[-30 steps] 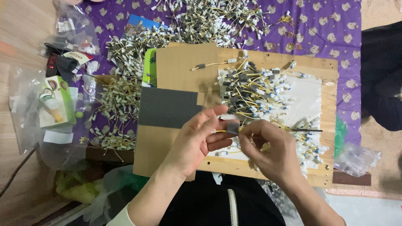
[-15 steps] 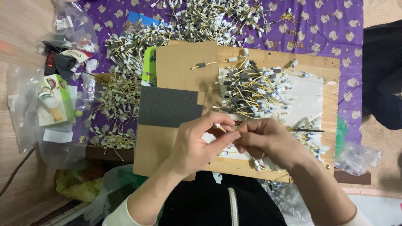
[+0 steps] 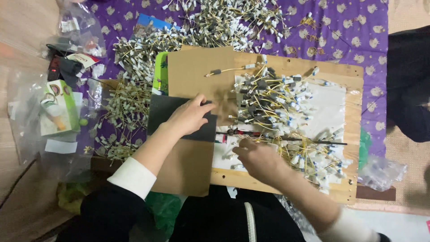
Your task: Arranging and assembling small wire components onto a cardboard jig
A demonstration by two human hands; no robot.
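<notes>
Purple patterned cloth (image 3: pixel 349 31): spread over the floor, carries everything else.

Wooden board (image 3: pixel 354 89): lies on the cloth in front of the person; a white sheet (image 3: pixel 329 105) covers its right half.

Brown cardboard (image 3: pixel 199 71): overlaps the board's left part and runs down toward the person's lap.

Dark grey sheet (image 3: pixel 163 112): lies flat on the cardboard's left side.

Loose heap of small yellow-wired parts with white ends (image 3: pixel 224 18): strewn on the cloth above and left of the board.

Second pile of like wired parts (image 3: pixel 273 101), some with grey caps: on the white sheet, at the board's centre.

Clear bags (image 3: pixel 58 112) holding a green and white box: on the floor at far left.

Left hand (image 3: pixel 190 116): palm down on the dark grey sheet, fingers loosely curled, grasping nothing visible.

Right hand (image 3: pixel 260 157): at the lower edge of the central pile, fingertips bent down among the parts; whether it pinches one cannot be told.

Thin dark rod (image 3: pixel 313 141): lies across the pile, just right of the right hand.
</notes>
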